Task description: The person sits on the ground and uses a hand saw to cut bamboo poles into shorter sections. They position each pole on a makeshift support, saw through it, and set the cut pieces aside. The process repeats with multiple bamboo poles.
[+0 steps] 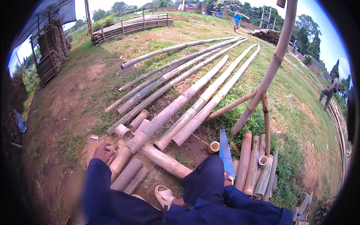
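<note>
A hand saw [226, 152] with a blue blade and an orange handle stands tip-up beside my right knee. My right hand [228, 182], mostly hidden behind the leg, is closed round its handle. Out to the left, my left hand [103, 153] is empty with its fingers apart, close to short bamboo lengths on the ground. A thick bamboo pole [165, 114] rests its near end on a bamboo crosspiece [165, 160] in front of my legs. A short cut bamboo ring [213, 147] sits on the soil left of the saw blade.
Several long bamboo poles [150, 90] stretch away over the grass. Cut bamboo lengths [252, 165] lean together at the right, below a slanting bamboo post [262, 82]. Stacked poles [131, 26] lie behind. One person [237, 20] carries something far off; another person [330, 90] stands right.
</note>
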Available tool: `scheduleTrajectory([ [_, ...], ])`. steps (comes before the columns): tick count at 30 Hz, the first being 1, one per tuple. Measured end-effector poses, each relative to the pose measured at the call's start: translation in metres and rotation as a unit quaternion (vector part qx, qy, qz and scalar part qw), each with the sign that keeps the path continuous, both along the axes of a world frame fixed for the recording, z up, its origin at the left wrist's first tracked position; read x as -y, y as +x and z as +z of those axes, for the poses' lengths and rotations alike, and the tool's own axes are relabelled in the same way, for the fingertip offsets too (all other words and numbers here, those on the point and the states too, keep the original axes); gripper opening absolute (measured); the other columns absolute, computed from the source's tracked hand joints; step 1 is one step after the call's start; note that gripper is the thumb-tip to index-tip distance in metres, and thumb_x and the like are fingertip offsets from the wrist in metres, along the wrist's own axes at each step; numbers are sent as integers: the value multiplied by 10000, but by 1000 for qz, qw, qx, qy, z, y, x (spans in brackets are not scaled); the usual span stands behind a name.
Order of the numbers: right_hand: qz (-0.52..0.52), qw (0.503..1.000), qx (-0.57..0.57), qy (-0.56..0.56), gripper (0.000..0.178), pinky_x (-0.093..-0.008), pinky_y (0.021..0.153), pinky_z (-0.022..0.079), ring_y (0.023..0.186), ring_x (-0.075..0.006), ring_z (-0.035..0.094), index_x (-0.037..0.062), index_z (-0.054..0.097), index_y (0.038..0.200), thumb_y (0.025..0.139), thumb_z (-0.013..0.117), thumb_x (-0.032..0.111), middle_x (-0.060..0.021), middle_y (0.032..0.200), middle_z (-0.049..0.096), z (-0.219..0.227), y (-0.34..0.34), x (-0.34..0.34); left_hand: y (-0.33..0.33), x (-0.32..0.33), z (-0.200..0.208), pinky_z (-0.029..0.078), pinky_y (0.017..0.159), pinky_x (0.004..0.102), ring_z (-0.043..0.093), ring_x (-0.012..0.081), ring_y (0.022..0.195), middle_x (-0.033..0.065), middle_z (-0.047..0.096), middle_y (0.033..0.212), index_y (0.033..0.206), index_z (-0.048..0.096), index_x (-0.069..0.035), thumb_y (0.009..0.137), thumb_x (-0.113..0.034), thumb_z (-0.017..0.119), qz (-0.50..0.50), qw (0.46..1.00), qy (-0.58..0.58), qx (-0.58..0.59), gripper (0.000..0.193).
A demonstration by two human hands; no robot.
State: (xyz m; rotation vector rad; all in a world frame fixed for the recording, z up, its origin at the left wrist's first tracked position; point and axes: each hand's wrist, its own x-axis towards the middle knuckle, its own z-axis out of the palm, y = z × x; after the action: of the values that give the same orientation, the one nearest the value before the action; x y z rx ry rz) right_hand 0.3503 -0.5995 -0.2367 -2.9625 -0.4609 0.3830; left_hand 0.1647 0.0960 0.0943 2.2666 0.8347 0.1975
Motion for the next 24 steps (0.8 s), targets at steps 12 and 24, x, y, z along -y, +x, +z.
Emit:
scheduleTrajectory([
  [12, -218, 889, -35, 401, 544, -414, 893, 600, 1042, -334, 738, 70, 600, 1416, 966, 718, 353, -251, 1197, 720, 113, 68, -54, -37, -23, -84, 553, 980, 449, 736, 333, 1060, 182, 771, 1102, 1239, 715, -34, 769, -386, 846, -85, 943, 164, -278, 601],
  [24, 24, 999, -19, 20, 507, -727, 1212, 198, 1578, -395, 201, 247, 589, 1461, 971, 620, 377, -72, 1646, 375, 214, 35, -177, -2, 25, -68, 581, 951, 421, 741, 329, 1062, 206, 760, 1140, 1335, 648, -39, 816, -255, 841, -133, 956, 65, -253, 594],
])
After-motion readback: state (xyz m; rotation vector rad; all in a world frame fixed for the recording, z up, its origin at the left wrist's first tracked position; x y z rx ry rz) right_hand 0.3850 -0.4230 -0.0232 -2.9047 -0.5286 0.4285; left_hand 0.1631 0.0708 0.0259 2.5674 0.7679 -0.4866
